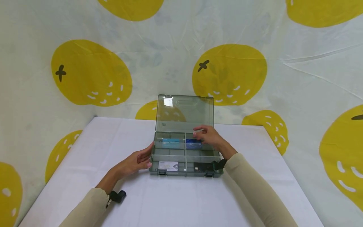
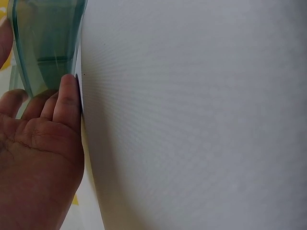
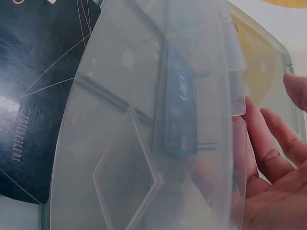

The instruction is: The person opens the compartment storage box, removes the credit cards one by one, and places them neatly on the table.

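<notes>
A translucent grey-green plastic box (image 1: 184, 174) with dividers stands on the table, its lid (image 1: 195, 112) raised at the back. My left hand (image 1: 136, 162) rests against the box's left side, fingers along the wall and thumb by the front corner. Over the back right compartment hovers my right hand (image 1: 209, 136), fingers spread and loosely bent, nothing between them. Just below it lies a dark blue card (image 3: 181, 103) marked VIP. A light blue card (image 1: 171, 143) is in the back left compartment. At the front are a white card (image 1: 168, 166) on the left and a black card (image 1: 202, 167) on the right.
Clear dividers (image 1: 170, 155) rise between the compartments. A white cloth covers the table (image 1: 181, 201). Behind it hangs a pale curtain (image 1: 164, 63) printed with large yellow fruit, close to the raised lid. Each wrist wears a small black camera (image 1: 120, 196).
</notes>
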`<state>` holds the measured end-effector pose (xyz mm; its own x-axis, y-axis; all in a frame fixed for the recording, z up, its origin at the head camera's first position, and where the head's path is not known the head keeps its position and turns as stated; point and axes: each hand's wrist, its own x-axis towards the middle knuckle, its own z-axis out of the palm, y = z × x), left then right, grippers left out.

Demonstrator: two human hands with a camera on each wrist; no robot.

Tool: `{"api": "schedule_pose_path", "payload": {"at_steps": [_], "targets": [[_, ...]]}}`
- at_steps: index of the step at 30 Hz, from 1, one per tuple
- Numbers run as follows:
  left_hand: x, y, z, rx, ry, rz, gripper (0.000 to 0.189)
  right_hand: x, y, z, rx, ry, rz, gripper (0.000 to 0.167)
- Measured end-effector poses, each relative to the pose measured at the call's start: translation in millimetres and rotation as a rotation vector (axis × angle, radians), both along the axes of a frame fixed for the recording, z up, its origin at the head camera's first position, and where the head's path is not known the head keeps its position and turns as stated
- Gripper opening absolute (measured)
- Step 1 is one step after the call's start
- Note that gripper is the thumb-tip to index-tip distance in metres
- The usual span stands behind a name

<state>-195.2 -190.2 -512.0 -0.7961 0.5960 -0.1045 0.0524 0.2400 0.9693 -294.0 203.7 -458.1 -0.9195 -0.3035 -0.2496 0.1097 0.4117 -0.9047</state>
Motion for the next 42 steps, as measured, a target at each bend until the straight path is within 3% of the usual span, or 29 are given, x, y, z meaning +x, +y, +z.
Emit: {"api": "schedule_pose_path", "payload": {"at_steps": [8,17,26,32,42], "targets": [[0.7,-1.7,1.6,0.000,0.001,0.007,0.095,4.1,1.7,4.2,-0.061,0.068,-0.116,0.045],[-0.1,-2.2,1.0,0.008,-0.004,0.001,0.095,7.7,-2.1,3.8,-0.153,0.074,-0.251,0.042],[0.2,-2.6,1.8,0.019,-0.012,-0.005,0.095,9.7,-5.5,0.9,-0.083,0.108,-0.250,0.037],[1.7,-2.0,4.3,0.015,-0.015,0.002,0.095,11.6,-8.5,0.4,-0.108,0.073,-0.292,0.035],[-0.2,-2.3,0.1,0.019,-0.002,-0.016,0.094,12.0,-11.1,-2.3,-0.038,0.109,-0.218,0.026]]}}
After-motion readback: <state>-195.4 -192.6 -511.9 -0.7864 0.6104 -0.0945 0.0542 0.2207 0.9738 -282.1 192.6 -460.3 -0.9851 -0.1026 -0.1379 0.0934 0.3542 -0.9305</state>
